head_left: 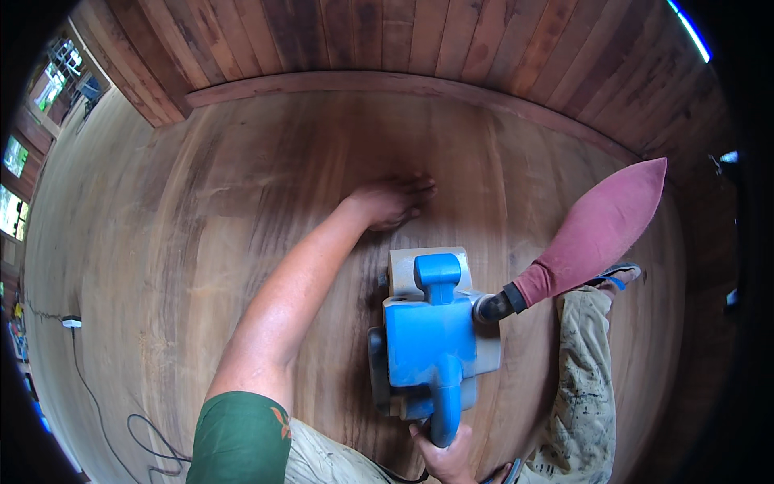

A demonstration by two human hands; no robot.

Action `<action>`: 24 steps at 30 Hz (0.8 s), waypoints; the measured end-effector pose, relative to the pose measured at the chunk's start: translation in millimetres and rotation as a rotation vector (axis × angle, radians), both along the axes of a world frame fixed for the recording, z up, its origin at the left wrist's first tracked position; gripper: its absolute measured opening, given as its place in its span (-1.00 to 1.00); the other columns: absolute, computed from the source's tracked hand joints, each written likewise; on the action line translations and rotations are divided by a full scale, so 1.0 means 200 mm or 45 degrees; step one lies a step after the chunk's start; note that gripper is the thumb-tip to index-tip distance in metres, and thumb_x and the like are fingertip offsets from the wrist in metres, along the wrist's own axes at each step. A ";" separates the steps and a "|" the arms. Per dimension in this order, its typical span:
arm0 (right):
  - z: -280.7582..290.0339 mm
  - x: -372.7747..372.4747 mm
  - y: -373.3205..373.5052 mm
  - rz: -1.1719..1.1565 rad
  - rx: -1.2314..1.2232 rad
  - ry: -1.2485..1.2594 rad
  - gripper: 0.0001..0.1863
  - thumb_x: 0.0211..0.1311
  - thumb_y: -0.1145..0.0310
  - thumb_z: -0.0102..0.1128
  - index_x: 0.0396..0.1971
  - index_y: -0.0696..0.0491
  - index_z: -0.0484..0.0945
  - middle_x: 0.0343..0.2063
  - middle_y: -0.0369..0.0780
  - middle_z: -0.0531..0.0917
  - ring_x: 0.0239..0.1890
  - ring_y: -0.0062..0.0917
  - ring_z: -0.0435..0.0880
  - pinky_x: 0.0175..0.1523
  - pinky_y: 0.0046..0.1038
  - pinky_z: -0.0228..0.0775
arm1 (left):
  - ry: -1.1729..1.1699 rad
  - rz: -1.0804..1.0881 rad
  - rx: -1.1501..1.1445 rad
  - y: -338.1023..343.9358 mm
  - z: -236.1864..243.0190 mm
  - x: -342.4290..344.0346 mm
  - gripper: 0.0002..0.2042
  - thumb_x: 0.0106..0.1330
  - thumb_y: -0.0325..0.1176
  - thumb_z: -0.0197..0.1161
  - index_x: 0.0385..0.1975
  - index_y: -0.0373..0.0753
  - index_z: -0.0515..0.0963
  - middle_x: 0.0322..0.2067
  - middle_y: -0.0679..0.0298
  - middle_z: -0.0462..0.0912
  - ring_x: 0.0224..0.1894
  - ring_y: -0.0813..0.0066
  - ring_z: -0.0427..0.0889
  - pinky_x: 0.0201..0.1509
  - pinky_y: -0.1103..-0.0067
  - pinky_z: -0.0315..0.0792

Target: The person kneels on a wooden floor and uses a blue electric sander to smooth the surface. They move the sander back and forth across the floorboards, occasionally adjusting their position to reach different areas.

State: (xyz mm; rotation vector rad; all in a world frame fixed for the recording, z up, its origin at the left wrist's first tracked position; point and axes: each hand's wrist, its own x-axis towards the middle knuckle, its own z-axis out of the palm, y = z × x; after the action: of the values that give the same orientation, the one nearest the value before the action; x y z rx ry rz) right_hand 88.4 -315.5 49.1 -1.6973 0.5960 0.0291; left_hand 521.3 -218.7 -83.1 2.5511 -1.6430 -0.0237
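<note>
My left hand [391, 202] reaches forward onto the wooden floor [193, 234], its fingers out on the boards just beyond a blue and grey power sander [427, 339]. My right hand [443, 452] grips the sander's rear handle at the bottom of the view. The sander rests on the floor and has a pink cloth dust bag [597, 218] on a dark elbow fitting, sticking out to the right.
A plank wall [387, 36] with a baseboard runs along the far side. My bent leg [580, 371] in stained trousers lies right of the sander. A power cord with a white socket block [72, 321] lies on the left. A doorway [72, 81] opens at the upper left.
</note>
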 end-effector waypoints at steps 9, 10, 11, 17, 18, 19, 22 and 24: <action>-0.02 -0.01 0.02 0.002 0.019 -0.119 -0.75 0.16 0.37 0.48 -0.49 0.15 0.55 -0.68 -0.31 0.50 -0.59 -0.62 0.39 -0.43 -0.37 0.34 | -0.014 -0.038 0.189 0.08 0.11 -0.04 -0.29 0.35 -0.42 0.07 0.56 0.02 0.15 0.56 0.28 0.15 0.59 0.22 0.10 0.63 0.25 0.06; -0.01 -0.02 0.02 0.016 0.028 -0.065 -0.77 0.16 0.37 0.48 -0.47 0.15 0.58 -0.62 -0.28 0.53 -0.56 -0.59 0.43 -0.41 -0.37 0.37 | 0.050 -0.028 0.222 0.09 0.13 -0.07 -0.29 0.34 -0.43 0.07 0.56 0.04 0.15 0.56 0.29 0.15 0.58 0.21 0.12 0.62 0.24 0.09; -0.01 -0.03 0.02 0.031 0.037 -0.013 -0.79 0.17 0.37 0.47 -0.44 0.15 0.61 -0.57 -0.25 0.57 -0.52 -0.57 0.47 -0.39 -0.36 0.40 | 0.112 -0.016 0.255 0.10 0.14 -0.09 -0.28 0.33 -0.44 0.07 0.56 0.06 0.14 0.56 0.30 0.15 0.57 0.20 0.14 0.61 0.23 0.11; -0.06 -0.01 -0.02 0.059 -0.100 0.066 -0.79 0.09 0.41 0.47 -0.55 0.15 0.59 -0.71 -0.26 0.53 -0.61 -0.64 0.46 -0.44 -0.42 0.35 | 0.358 0.350 0.008 0.33 0.12 -0.23 -0.45 0.48 -0.28 0.05 0.48 -0.04 0.30 0.49 0.16 0.29 0.52 0.07 0.22 0.54 0.19 0.19; -0.08 0.01 -0.03 0.070 -0.108 0.138 -0.80 0.09 0.40 0.47 -0.52 0.16 0.60 -0.69 -0.24 0.52 -0.57 -0.65 0.44 -0.41 -0.42 0.36 | 0.360 0.488 -0.067 0.43 0.10 -0.28 -0.49 0.51 -0.24 0.04 0.46 -0.09 0.33 0.47 0.12 0.31 0.53 0.06 0.21 0.55 0.19 0.16; -0.09 0.04 -0.05 0.102 -0.114 0.141 -0.84 0.11 0.41 0.44 -0.42 0.17 0.65 -0.64 -0.23 0.58 -0.52 -0.67 0.48 -0.35 -0.42 0.41 | 0.330 0.616 -0.140 0.54 0.08 -0.35 -0.51 0.55 -0.19 0.03 0.44 -0.14 0.36 0.46 0.07 0.33 0.53 0.04 0.20 0.57 0.19 0.13; -0.14 0.18 -0.05 0.057 -0.096 0.069 -0.84 0.12 0.40 0.43 -0.43 0.17 0.65 -0.63 -0.28 0.61 -0.51 -0.67 0.49 -0.35 -0.43 0.40 | 0.241 0.941 -0.286 0.85 0.04 -0.66 -0.44 0.55 -0.19 0.01 0.51 -0.15 0.23 0.53 0.09 0.19 0.59 0.09 0.08 0.63 0.18 -0.07; -0.17 0.31 -0.04 0.030 -0.055 -0.050 -0.85 0.12 0.40 0.42 -0.44 0.15 0.65 -0.61 -0.35 0.61 -0.50 -0.68 0.49 -0.35 -0.44 0.39 | 0.262 1.137 -0.233 1.03 0.05 -0.93 -0.40 0.55 -0.15 0.01 0.55 -0.15 0.16 0.57 0.09 0.10 0.62 0.10 -0.04 0.65 0.16 -0.16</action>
State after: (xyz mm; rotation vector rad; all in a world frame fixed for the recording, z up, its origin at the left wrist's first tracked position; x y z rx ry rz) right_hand 150.7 -324.2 15.9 -1.7425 0.5510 -0.0005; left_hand 334.3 -13.0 -73.3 2.7619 -0.3301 -0.0556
